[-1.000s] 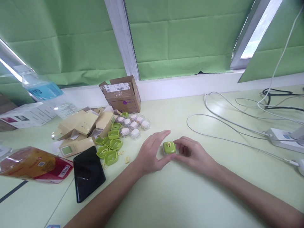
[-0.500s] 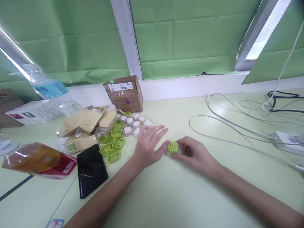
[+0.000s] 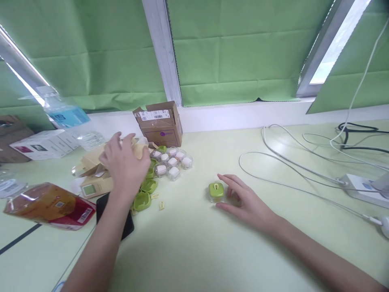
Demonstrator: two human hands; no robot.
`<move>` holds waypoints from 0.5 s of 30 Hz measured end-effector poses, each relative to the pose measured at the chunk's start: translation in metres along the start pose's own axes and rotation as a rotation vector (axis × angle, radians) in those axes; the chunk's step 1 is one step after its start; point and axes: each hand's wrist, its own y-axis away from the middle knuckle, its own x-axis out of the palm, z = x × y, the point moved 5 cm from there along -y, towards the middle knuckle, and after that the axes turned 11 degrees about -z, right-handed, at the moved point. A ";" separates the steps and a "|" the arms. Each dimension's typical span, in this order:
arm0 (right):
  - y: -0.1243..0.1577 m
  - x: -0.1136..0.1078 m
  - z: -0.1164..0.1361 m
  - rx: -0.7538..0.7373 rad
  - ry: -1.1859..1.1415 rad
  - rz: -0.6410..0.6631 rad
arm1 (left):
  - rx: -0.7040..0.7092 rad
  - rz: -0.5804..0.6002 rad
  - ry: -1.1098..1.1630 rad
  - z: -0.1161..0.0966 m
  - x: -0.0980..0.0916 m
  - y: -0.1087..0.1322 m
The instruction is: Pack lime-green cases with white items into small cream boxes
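Observation:
A small green case [image 3: 216, 191] sits on the pale green table [image 3: 212, 251]. My right hand [image 3: 243, 200] rests on the table just right of it, fingers loosely spread, fingertips beside the case. My left hand [image 3: 125, 166] hovers over the heap of beige cardboard packages [image 3: 94, 159] at the left, seen from the back; its fingers curl down and I cannot see whether they hold anything. Near it lie several green case halves [image 3: 145, 194] and several clear cases with white inserts [image 3: 172, 160].
A brown cardboard box [image 3: 159, 123] stands by the window sill. A black phone [image 3: 105, 211], a red snack bag [image 3: 48, 207], a water bottle [image 3: 67, 117] and a white box [image 3: 39, 144] lie at the left. White cables [image 3: 288, 162] and a power strip [image 3: 361, 182] occupy the right.
My left hand left the green case and swung left over the cardboard packages. My right hand let its fingers relax and now rests beside the case.

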 end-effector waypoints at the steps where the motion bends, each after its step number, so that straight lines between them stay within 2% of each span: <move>1: 0.000 0.000 0.000 -0.004 -0.007 0.004 | -0.016 0.028 0.002 0.013 0.001 -0.004; 4: -0.001 0.001 0.000 -0.002 -0.024 0.008 | -0.084 0.042 -0.004 0.053 0.003 -0.008; 6: -0.001 0.001 0.000 0.000 -0.029 0.005 | -0.121 0.149 0.040 0.075 0.010 -0.005; 7: -0.001 0.001 0.000 -0.003 -0.031 0.004 | -0.167 0.144 0.079 0.085 0.012 -0.004; 12: -0.002 0.003 -0.001 -0.017 -0.012 0.013 | -0.248 0.101 0.202 0.102 0.012 -0.003; 14: -0.003 0.003 -0.002 0.000 0.008 -0.011 | -0.327 0.175 0.354 0.100 0.010 -0.002; 15: -0.003 0.003 -0.002 0.009 0.021 -0.033 | -0.392 0.269 0.500 0.096 0.011 0.000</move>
